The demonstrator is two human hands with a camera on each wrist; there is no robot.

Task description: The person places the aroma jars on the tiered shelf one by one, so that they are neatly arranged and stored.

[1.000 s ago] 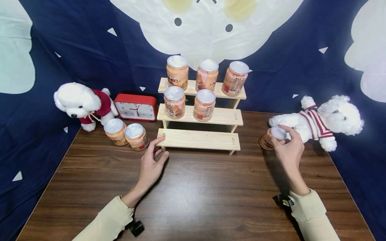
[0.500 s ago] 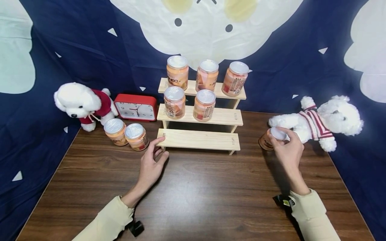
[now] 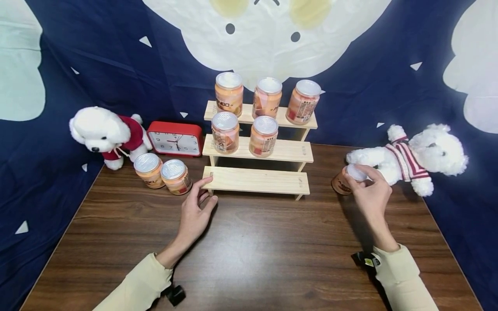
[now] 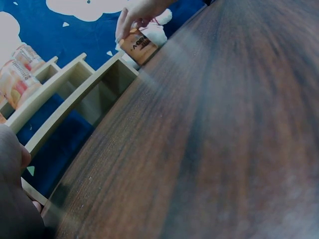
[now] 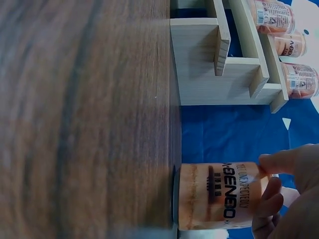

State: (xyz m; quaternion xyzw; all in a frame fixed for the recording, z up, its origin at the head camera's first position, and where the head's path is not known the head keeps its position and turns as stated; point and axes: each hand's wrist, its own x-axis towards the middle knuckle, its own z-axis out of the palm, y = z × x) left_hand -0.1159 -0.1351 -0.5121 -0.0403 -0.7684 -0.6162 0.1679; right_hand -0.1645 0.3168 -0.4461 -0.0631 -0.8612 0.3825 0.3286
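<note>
My right hand grips an orange can with a silver lid near its top, thumb and fingers on opposite sides. The can stands at or just above the table, right of a three-step wooden stand; whether its base touches the wood I cannot tell. On the far left, my left hand touches the left end of the stand's bottom step with its index finger, thumb held apart. Three matching cans stand on the top step and two cans on the middle step. The bottom step is bare.
Two more cans stand on the table left of the stand, before a red clock. A white plush dog sits beyond them. Another white plush toy, in a striped top, lies behind the right hand. A blue patterned cloth hangs behind.
My right hand and the can in it have shifted slightly to the left. The left hand stays at the stand's bottom step.
</note>
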